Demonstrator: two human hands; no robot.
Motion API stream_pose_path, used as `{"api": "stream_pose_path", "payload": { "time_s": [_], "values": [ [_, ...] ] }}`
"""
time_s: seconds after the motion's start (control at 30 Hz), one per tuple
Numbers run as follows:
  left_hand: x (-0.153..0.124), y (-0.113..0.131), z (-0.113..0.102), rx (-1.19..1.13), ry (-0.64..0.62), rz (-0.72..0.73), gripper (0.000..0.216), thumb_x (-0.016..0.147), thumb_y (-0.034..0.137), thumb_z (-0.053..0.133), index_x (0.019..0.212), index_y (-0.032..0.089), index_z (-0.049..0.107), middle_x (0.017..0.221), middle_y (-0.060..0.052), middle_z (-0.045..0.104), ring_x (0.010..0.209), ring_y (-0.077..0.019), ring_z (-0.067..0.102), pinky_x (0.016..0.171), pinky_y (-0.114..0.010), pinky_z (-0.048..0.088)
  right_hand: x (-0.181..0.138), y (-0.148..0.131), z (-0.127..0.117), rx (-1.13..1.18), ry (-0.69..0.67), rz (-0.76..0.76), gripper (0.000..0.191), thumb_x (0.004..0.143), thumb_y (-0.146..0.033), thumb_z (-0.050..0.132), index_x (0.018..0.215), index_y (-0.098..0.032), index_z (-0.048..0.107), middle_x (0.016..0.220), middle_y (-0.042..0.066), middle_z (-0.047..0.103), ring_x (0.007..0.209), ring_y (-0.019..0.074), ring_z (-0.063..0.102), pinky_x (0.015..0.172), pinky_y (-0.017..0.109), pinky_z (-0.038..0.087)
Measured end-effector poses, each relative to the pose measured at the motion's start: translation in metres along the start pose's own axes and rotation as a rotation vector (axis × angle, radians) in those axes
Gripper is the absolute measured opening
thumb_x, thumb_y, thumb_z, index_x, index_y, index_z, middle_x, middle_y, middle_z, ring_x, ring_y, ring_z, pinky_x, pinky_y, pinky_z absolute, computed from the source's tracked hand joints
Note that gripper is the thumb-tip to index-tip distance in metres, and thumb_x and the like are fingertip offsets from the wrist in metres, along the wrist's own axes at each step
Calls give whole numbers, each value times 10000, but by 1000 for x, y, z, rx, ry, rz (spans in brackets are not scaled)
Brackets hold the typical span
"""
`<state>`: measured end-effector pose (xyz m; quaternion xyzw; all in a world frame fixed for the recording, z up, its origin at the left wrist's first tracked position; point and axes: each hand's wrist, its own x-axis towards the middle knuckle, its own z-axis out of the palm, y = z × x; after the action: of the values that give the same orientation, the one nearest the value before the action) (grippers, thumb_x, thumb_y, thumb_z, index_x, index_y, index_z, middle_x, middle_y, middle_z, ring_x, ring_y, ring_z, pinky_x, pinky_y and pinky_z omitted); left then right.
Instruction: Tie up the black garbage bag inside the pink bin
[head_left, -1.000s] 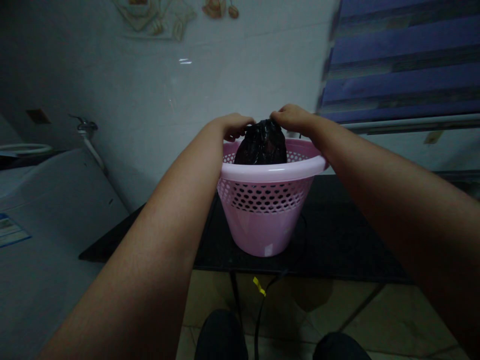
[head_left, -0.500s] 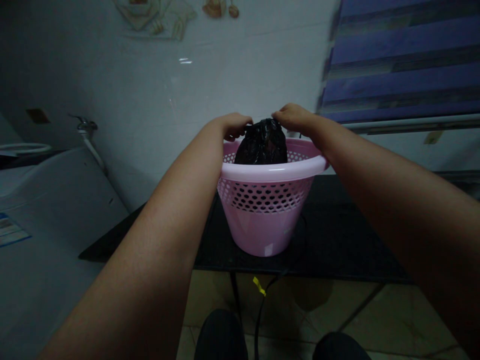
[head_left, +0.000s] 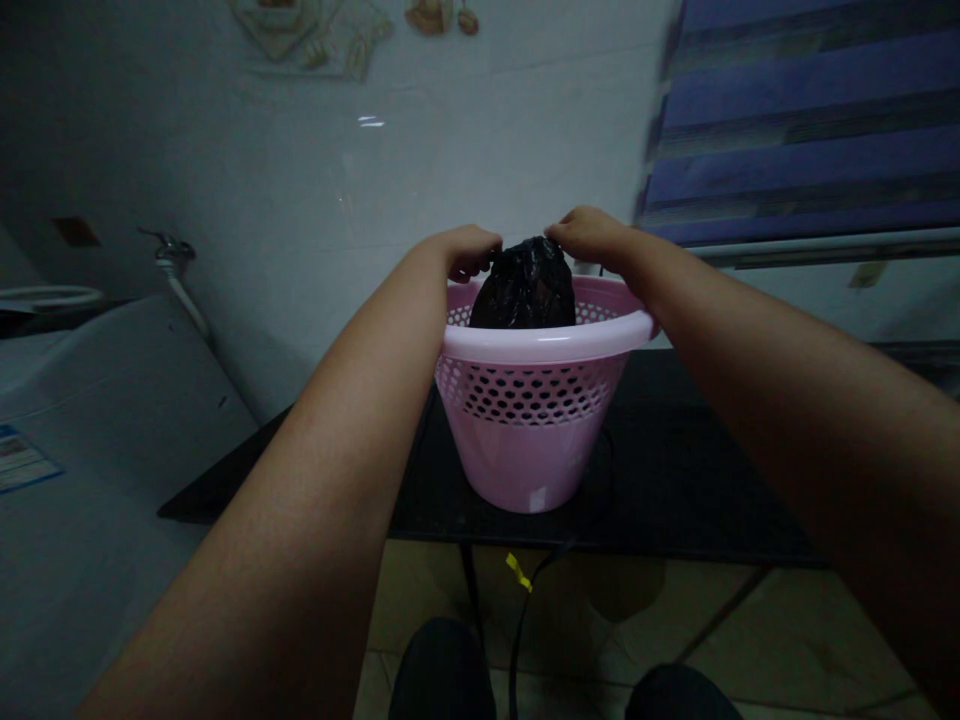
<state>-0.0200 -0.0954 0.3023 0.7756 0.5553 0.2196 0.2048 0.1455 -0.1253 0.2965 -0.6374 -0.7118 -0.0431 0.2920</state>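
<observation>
Taking the basket as the centre of a clock face, two dark-clothed knees sit nearest, at 7 and 5 o'clock. Between them, at 6 o'clock, a black cord bearing a yellow strip hangs over the tiled floor. The left forearm reaches in from 8 o'clock, the right forearm from 4 o'clock.

Beyond the knees is a black bench. The pink basket stands upright on it near the front edge, holed around its upper wall. A black plastic bag is inside the basket, its crinkled top bulging above the rim.

The left hand is at the bag's 10 o'clock, fingers curled in at its upper edge; the right hand is at 2 o'clock, thumb tip against the top. Each grip is partly closed at the bag, but whether either pinches the plastic cannot be told.

Farther off, a pale appliance with a label is at 9 o'clock and a tap at 10. Behind everything rises the pale wall, with a purple striped blind at 2 o'clock.
</observation>
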Motion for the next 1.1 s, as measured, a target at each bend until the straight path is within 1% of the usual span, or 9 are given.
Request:
{"api": "stream_pose_path", "payload": {
  "time_s": [0.17,0.33,0.43,0.57,0.7,0.8,0.9,1.03,1.1],
  "values": [
    [-2,1,0,3,9,-7,272,654,259,495,900,196,591,591,-30,428,622,-163,454,575,-283,312,-1,0,0,5,5,5,323,848,-201,392,992,-20,617,927,170,601,945,256,561,765,336,412],
    [-2,1,0,6,-2,-10,274,667,270,493,919,207,581,592,-25,430,621,-160,452,580,-283,310,0,0,0,6,15,11,317,841,-194,397,991,-18,614,909,176,603,924,254,564,754,327,410],
    [-1,0,0,12,2,-7,256,667,267,498,896,199,587,594,-27,433,635,-164,461,587,-287,304,3,2,1,2,18,11,306,838,-192,400,971,-23,617,891,178,605,923,253,560,757,322,406],
    [-1,0,0,-9,12,-22,172,678,246,502,826,191,572,585,-17,409,627,-153,444,588,-281,297,4,3,2,-2,21,6,304,843,-202,392,951,-32,621,884,169,603,932,249,556,769,323,405],
    [-5,1,0,-63,-8,-26,43,716,218,492,725,177,487,577,3,380,575,-109,360,593,-267,297,2,2,1,-10,9,6,322,850,-210,379,943,-13,616,918,177,598,956,243,552,773,314,398],
    [-8,2,1,-86,-16,-28,93,754,213,472,682,170,432,576,13,368,569,-93,315,594,-259,284,0,-1,0,-19,4,3,340,858,-212,367,935,9,612,950,194,593,975,236,543,781,301,386],
    [-8,2,2,-78,-18,-38,113,779,205,452,675,171,427,573,17,362,568,-94,307,602,-264,277,-2,-2,-1,-33,22,9,333,854,-204,374,942,8,615,963,194,592,985,241,539,780,304,388],
    [-7,2,2,-85,-10,-39,125,787,193,445,665,174,421,583,16,360,559,-95,313,611,-273,279,-2,-2,0,-30,27,20,330,855,-214,378,951,-15,624,918,172,602,967,251,549,764,323,405],
    [-7,2,1,-86,-14,-45,126,786,193,447,665,175,418,586,17,358,556,-94,311,605,-273,276,-1,-2,0,-27,16,26,329,857,-223,384,936,-17,628,896,179,606,959,254,552,764,325,405]
  ]
}}
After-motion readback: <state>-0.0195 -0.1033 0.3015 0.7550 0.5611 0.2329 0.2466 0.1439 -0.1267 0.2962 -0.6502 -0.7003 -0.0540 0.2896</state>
